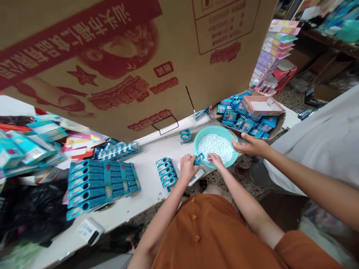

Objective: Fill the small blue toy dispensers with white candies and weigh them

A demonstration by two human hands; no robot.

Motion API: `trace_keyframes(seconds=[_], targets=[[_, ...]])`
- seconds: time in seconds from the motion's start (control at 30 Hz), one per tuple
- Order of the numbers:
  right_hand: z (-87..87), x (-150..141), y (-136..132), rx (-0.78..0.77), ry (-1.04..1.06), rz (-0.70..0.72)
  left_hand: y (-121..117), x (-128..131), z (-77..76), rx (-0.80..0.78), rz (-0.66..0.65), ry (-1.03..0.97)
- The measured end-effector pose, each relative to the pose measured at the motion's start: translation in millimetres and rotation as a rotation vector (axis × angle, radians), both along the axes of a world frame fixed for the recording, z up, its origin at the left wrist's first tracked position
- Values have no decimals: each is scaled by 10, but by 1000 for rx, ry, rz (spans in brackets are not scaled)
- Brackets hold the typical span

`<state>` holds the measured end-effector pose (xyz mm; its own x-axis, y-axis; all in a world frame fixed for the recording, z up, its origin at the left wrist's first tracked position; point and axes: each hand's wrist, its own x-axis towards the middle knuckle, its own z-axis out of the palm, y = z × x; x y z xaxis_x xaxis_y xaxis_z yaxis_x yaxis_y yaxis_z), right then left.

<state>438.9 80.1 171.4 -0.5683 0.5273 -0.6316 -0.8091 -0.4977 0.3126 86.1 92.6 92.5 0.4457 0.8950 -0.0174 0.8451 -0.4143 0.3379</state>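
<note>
My left hand [188,169] is closed on a small blue box [199,159], held at the left rim of a turquoise bowl [197,139]. Small white pellets [215,145] fill much of the bowl. Over its near side, my right hand [215,160] has its fingers bent together close to the box and the pellets; whatever is between them is too small to make out. Left of my left hand, a row of blue boxes [166,172] lies on the white table [148,196]. Two more small boxes [185,136] sit behind them.
Another person's hand [249,145] reaches to the bowl's right rim. A big cardboard carton [179,48] stands across the table's back. A box of loose blue packets [238,116] is at right. Stacked blue packs [95,183] and a white device [90,231] lie at left.
</note>
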Motion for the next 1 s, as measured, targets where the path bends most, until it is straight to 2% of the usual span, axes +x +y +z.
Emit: trace_keyframes(seconds=[0.07, 0.17, 0.23, 0.33, 0.4, 0.47, 0.5, 0.57, 0.63, 0.67, 0.7, 0.73, 0.77, 0.87, 0.93, 1.0], targets=[[7, -33, -68, -187, 175, -124, 13, 24, -17, -15, 6, -1], [-8, -40, -166, -635, 635, -454, 42, 39, -69, -34, 5, -4], [-59, -25, -226, -864, 886, -634, 56, 35, -96, -34, 8, -16], [-165, -7, -286, -1091, 1113, -703, 65, 15, -112, -36, 24, -44], [-220, -13, -300, -1356, 1360, -705, 67, -3, -113, -37, 57, -103], [-248, -31, -297, -1806, 1729, -738, 67, -19, -115, -41, 96, -208], [-255, -41, -292, -2099, 1924, -772, 68, -24, -117, -47, 118, -271], [-264, -51, -279, -2788, 2232, -851, 72, -29, -126, -69, 174, -387], [-281, -34, -267, -3499, 2301, -959, 77, -28, -141, -95, 236, -460], [-294, -15, -263, -3743, 2264, -1030, 79, -29, -151, -109, 265, -479], [-308, 8, -260, -3852, 2239, -1100, 79, -33, -161, -124, 290, -494], [-324, 33, -259, -3819, 2263, -1158, 76, -43, -171, -141, 312, -512], [-340, 57, -261, -3674, 2331, -1168, 69, -61, -182, -158, 339, -535], [-375, 99, -288, -3068, 2431, -972, 20, -182, -216, -208, 434, -614], [-383, 99, -321, -2708, 2356, -837, -31, -312, -242, -232, 504, -611], [-384, 89, -356, -2426, 2239, -799, -87, -453, -278, -249, 562, -551]])
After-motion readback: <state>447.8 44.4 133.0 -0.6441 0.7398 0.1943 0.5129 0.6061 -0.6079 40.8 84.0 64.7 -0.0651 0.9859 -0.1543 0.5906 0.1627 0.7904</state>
